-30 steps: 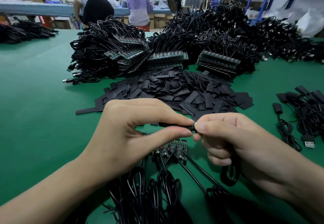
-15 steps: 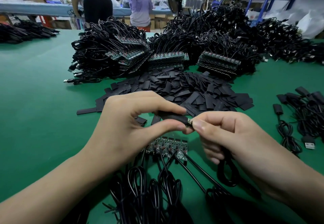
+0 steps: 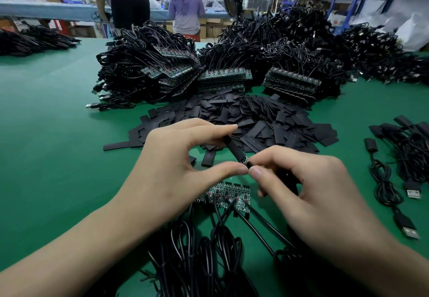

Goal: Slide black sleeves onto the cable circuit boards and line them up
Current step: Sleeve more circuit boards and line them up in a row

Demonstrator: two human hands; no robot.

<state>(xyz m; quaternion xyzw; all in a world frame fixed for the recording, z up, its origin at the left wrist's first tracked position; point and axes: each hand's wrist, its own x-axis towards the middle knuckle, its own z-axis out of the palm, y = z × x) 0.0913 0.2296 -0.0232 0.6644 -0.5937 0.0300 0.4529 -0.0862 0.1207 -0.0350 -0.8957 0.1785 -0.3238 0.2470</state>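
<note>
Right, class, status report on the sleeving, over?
Left hand pinches black sleeve. Right hand pinches cable at sleeve mouth. Board tip showing. Nothing blocking.

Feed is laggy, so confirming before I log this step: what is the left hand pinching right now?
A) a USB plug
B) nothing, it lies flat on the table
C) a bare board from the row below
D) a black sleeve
D: the left hand pinches the black sleeve between thumb and forefinger, held above the table, while the right hand pinches the cable at the sleeve's lower end.
</note>
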